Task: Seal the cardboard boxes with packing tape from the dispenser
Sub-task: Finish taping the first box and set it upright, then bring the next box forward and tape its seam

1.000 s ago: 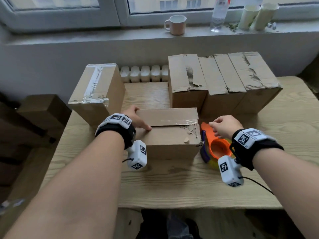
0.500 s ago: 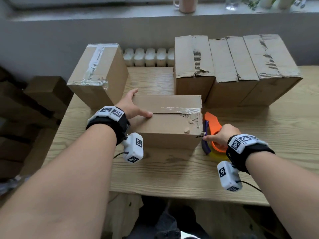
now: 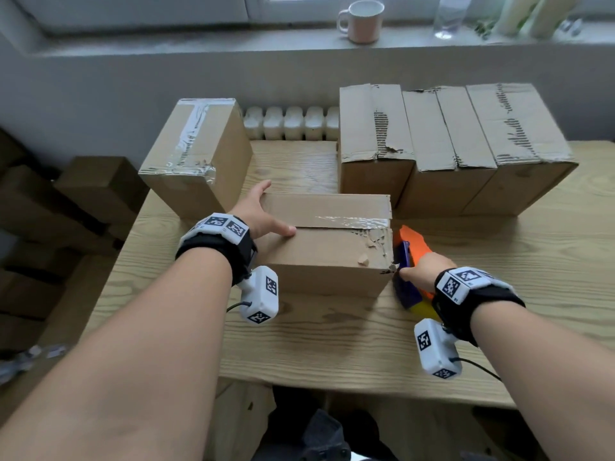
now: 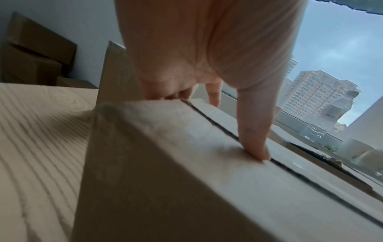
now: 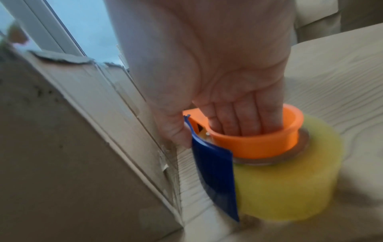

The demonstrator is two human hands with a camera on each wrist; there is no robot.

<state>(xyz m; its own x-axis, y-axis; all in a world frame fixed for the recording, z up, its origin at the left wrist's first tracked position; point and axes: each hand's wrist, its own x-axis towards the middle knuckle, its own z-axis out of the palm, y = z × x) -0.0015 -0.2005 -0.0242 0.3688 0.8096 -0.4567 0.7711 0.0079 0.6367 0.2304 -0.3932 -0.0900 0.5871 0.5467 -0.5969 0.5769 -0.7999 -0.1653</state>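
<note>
A cardboard box [image 3: 329,261] lies on the wooden table [image 3: 332,344] in front of me, with a strip of clear tape [image 3: 352,222] over the right part of its top seam. My left hand [image 3: 261,214] rests on its left end, the thumb [image 4: 254,139] pressing straight down beside the seam. The tape dispenser [image 3: 412,247], orange with a blue blade guard and a yellow tape roll [image 5: 290,188], stands against the box's right end. My right hand [image 3: 422,271] grips it, fingers [image 5: 234,117] inside the orange core [image 5: 259,144] and thumb on the blue guard [image 5: 215,172].
A taped box [image 3: 196,154] stands at the table's back left. Three boxes [image 3: 449,144] with torn tops stand in a row at the back right. A mug [image 3: 361,21] and a bottle [image 3: 449,15] sit on the windowsill. More boxes [image 3: 66,211] are stacked left of the table.
My right hand has dropped from just above the dispenser into its orange core and taken hold of it. The left hand has stayed on the box.
</note>
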